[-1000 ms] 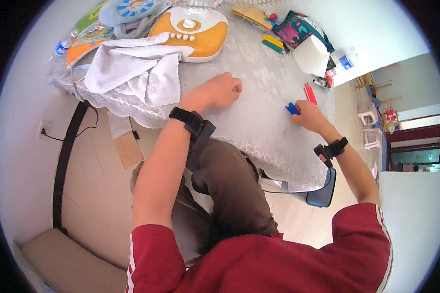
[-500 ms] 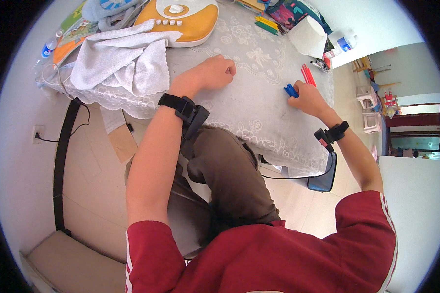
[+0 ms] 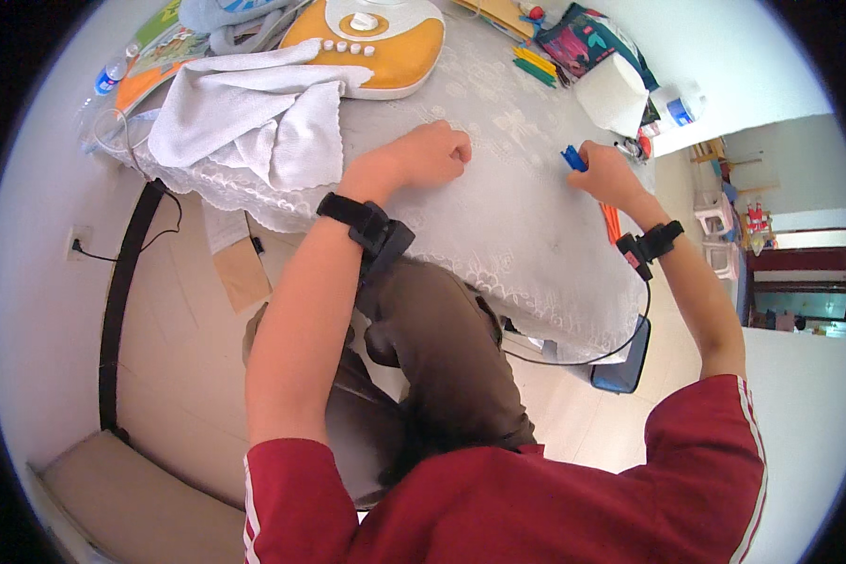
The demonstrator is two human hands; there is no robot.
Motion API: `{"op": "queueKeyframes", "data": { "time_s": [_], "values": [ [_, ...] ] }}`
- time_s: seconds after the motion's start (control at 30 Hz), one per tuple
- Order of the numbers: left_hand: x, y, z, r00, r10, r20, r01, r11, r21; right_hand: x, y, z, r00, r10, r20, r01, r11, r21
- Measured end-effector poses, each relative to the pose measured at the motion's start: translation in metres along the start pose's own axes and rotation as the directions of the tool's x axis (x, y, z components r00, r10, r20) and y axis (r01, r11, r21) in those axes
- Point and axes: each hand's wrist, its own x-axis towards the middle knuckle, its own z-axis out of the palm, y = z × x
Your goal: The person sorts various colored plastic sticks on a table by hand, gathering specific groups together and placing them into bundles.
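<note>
My right hand [image 3: 615, 177] is closed round a bundle of short blue sticks [image 3: 574, 159], whose ends stick out past the fingertips on its left side. Under and beside that wrist, near the table's right edge, lie several orange-red sticks [image 3: 612, 224]. On the lace-patterned tablecloth [image 3: 498, 207], my left hand [image 3: 432, 153] rests with its fingers curled into a loose fist; nothing shows in it. A crumpled white towel [image 3: 254, 122] lies to the left of it. Farther back are green sticks [image 3: 535, 71] and yellow sticks [image 3: 536, 58], side by side.
An orange-and-white appliance with a knob [image 3: 385, 56] stands at the back. A white paper roll [image 3: 611, 94], a dark patterned pouch [image 3: 587, 42] and a plastic bottle [image 3: 686, 105] sit at the back right. Another bottle [image 3: 110, 75] is at the far left. A cable [image 3: 583, 363] hangs below the table edge.
My right hand has moved farther back on the table with the blue sticks, covering where red sticks lay. Orange-red sticks now show by its wrist. My left hand remains a loose fist.
</note>
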Motion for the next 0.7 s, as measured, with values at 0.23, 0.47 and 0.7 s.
{"op": "queueKeyframes", "data": {
  "time_s": [0.23,0.47,0.7],
  "values": [
    [-0.006,0.000,-0.007,1.000,0.011,0.015,-0.010,1.000,-0.028,0.106,0.023,-0.027,0.995,-0.030,-0.094,0.020,0.995,-0.099],
    [-0.001,0.002,-0.004,1.000,0.001,-0.006,-0.001,0.998,-0.062,0.197,0.050,-0.029,0.974,-0.097,-0.203,0.078,0.992,-0.100],
    [-0.006,0.000,0.002,0.997,-0.001,-0.075,-0.006,0.996,-0.085,0.232,0.036,-0.036,0.953,-0.297,-0.050,0.289,0.948,-0.132]
  ]
}}
